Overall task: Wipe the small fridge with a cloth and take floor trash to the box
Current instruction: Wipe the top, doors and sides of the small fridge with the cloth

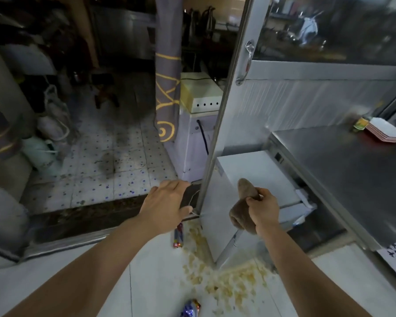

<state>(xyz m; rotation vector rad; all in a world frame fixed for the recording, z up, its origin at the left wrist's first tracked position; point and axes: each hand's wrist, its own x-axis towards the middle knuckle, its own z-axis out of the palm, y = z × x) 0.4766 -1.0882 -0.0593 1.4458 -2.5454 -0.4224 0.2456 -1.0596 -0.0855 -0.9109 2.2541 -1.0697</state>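
Note:
My right hand (263, 210) is shut on a brown cloth (241, 205), held just above the white top of the small fridge (249, 167) that stands under the steel counter. My left hand (167, 203) hovers open, palm down, left of the metal door frame (217, 138), fingers spread with nothing clearly in them. A red and blue wrapper (178, 236) lies on the floor below my left hand. A shiny blue wrapper (191, 308) lies at the bottom edge. Yellowish crumbs (222, 277) are scattered on the white floor by the fridge's corner.
A steel counter (343, 165) fills the right side, with stacked plates (386, 132) at its far end. A white appliance (197, 138) and a grey patterned curtain (167, 88) stand beyond the frame. Bags (48, 145) sit on a dirty tiled floor (114, 161) at left.

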